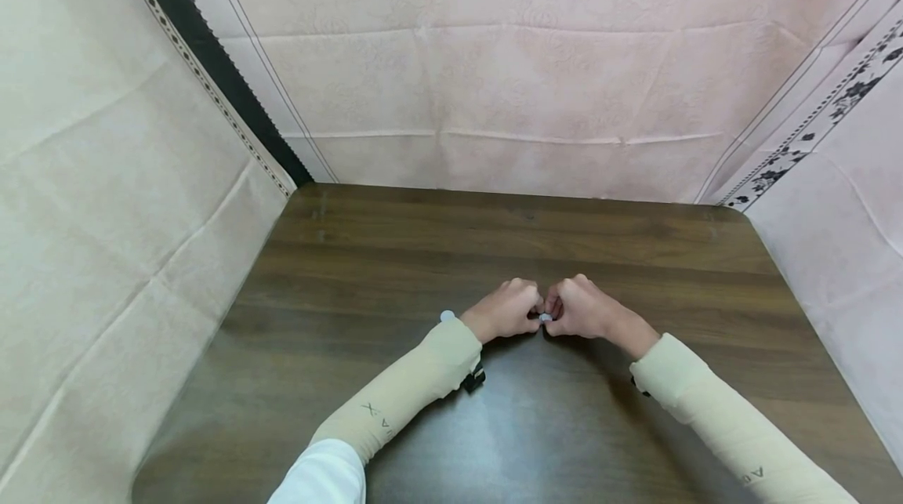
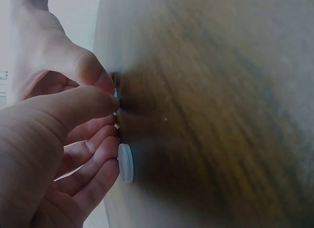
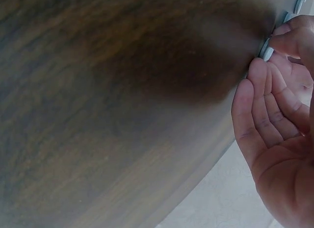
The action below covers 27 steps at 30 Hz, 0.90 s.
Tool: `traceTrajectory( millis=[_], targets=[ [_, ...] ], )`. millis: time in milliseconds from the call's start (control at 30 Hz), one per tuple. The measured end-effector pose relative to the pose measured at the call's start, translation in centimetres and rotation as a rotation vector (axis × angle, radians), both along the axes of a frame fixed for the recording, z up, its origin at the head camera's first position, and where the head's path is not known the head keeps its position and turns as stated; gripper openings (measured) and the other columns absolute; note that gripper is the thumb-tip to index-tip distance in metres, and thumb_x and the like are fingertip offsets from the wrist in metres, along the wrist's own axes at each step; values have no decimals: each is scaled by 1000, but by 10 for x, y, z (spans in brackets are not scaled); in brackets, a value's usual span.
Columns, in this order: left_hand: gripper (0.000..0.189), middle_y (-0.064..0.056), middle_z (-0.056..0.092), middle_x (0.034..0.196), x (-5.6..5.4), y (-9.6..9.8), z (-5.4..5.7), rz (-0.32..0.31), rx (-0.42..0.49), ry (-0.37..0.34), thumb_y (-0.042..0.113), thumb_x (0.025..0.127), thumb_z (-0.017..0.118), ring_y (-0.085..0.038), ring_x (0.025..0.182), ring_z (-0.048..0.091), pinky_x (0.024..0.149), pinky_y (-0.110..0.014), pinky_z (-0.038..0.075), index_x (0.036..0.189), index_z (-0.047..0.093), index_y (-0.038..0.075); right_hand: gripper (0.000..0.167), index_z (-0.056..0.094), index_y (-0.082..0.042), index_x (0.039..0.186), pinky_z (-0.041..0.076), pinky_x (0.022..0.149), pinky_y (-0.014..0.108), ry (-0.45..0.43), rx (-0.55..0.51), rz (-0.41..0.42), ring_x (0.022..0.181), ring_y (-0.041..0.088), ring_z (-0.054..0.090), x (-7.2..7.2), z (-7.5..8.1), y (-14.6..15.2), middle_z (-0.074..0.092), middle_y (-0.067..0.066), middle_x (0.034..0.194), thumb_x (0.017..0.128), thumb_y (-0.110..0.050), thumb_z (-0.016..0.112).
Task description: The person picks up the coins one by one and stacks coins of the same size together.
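Both hands meet over the middle of the wooden table, close to its surface. Between their fingertips is a small pale disc (image 1: 545, 317), mostly covered. The left hand (image 1: 509, 308) pinches it from the left, and its thumb (image 2: 93, 103) lies against a visible sliver of the disc. From the other side the right hand (image 1: 582, 306) pinches it, its fingers bent towards the thumb. In the right wrist view a whitish disc (image 3: 267, 52) shows at the right hand's fingertips. Another flat round disc (image 2: 126, 163) lies by the left hand's lower fingers.
A pale disc (image 1: 447, 316) shows beside the left cuff. More small discs (image 3: 298, 5) sit in a row past the hands in the right wrist view. The brown table (image 1: 395, 237) has rounded far corners, with pale patterned cloth (image 1: 494, 96) hanging behind and at both sides.
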<state>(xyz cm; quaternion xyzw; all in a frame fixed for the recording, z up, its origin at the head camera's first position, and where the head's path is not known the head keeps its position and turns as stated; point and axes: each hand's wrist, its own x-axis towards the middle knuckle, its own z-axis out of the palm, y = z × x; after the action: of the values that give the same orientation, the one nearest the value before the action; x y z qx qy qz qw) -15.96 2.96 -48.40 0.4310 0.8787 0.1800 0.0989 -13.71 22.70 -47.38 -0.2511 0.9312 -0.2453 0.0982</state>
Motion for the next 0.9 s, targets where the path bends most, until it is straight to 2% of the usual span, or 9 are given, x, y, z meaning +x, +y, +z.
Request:
traceTrajectory(
  millis=[233,600,900],
  targets=[
    [10,3,56,83,1,0,1,0,2,6,14,95,75,-9,76,47,66,-19,41,85,76,14,11,75,-14,81,54,63,19,24,15,9,67,-2,64,-2,1,-1,73,-9,74,75,-13,84],
    [10,3,56,82,0,-1,-1,-6,5,9,14,96,74,-9,76,47,67,-19,40,86,76,15,11,75,-11,82,55,64,20,-6,20,8,68,-1,65,-2,4,-2,74,-6,76,77,-13,85],
    [7,0,64,87,1,-1,-1,4,7,3,15,96,75,-9,77,49,68,-20,43,90,78,14,12,75,-11,84,55,64,20,-29,23,0,68,0,66,0,5,-1,74,-7,76,78,-14,85]
  ],
)
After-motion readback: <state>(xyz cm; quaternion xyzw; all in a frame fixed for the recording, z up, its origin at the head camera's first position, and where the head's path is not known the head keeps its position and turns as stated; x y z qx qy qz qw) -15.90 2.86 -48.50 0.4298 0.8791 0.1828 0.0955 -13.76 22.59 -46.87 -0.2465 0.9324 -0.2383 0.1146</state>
